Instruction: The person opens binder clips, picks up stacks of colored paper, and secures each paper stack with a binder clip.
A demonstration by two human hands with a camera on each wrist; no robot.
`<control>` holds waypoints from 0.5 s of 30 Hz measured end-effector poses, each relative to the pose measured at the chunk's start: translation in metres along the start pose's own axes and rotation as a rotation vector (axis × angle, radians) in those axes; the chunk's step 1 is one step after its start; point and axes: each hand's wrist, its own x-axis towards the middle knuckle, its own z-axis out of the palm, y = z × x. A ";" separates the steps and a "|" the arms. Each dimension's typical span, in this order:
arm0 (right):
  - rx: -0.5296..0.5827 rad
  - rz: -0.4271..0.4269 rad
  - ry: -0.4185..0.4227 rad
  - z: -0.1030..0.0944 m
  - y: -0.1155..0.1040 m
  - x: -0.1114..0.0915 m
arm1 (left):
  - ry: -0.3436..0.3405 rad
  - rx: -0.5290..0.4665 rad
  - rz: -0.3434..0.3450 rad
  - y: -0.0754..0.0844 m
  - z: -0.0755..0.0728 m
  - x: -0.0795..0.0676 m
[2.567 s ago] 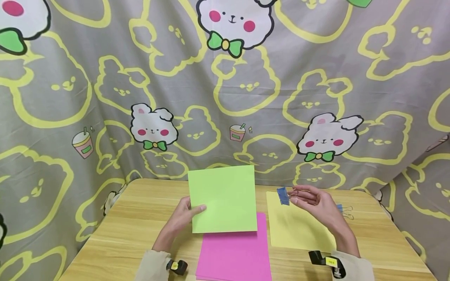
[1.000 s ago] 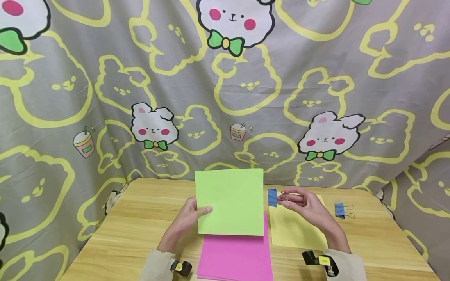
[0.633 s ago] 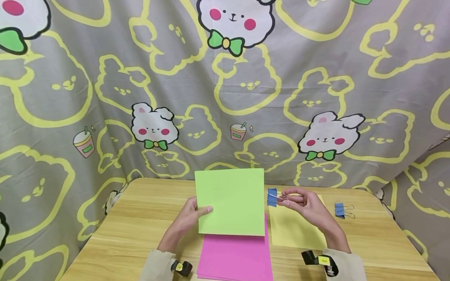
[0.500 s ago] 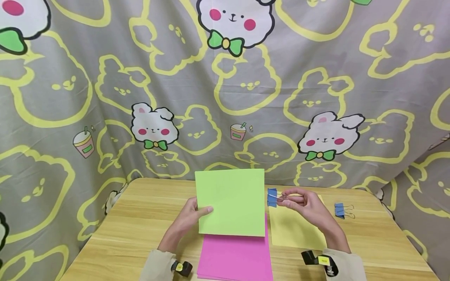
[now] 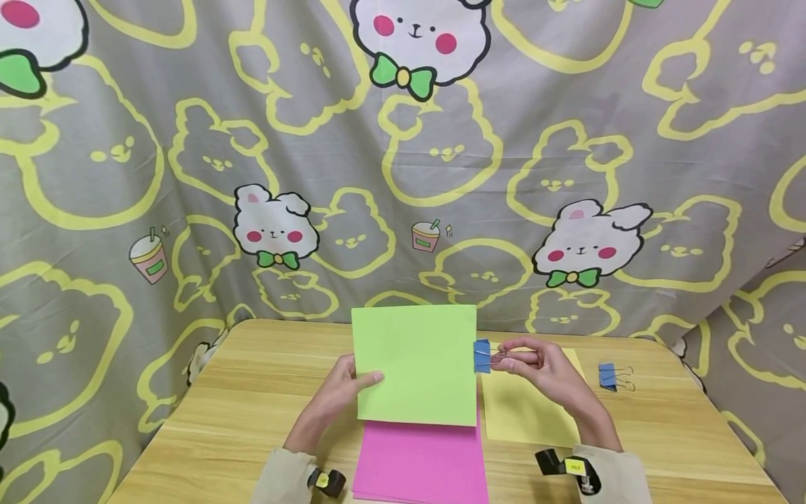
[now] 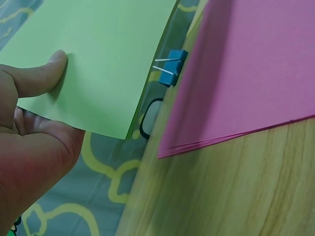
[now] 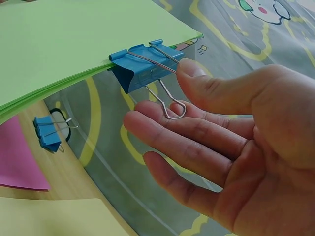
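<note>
The left hand (image 5: 336, 392) holds a stack of green paper (image 5: 415, 364) upright above the bench (image 5: 239, 413), thumb pressed flat on its front near the left edge, the other fingers behind it. At the stack's right edge sits a blue binder clip (image 7: 142, 66), its mouth over the sheets. The right hand (image 5: 541, 367) pinches the clip's wire handles between thumb and forefinger, the remaining fingers (image 7: 197, 132) loosely spread below; whether the clip is fully seated I cannot tell. Pink paper (image 5: 422, 462) lies flat under the green stack, yellow paper (image 5: 522, 413) just to its right, and a second blue clip (image 5: 609, 376) rests farther right.
</note>
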 end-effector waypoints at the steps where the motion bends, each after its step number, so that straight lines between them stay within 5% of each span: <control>1: -0.002 -0.007 -0.002 0.000 0.000 0.000 | -0.002 -0.005 0.000 0.000 0.000 0.000; 15: 0.020 -0.065 -0.053 0.006 0.000 0.004 | -0.019 -0.002 0.018 -0.005 0.004 0.004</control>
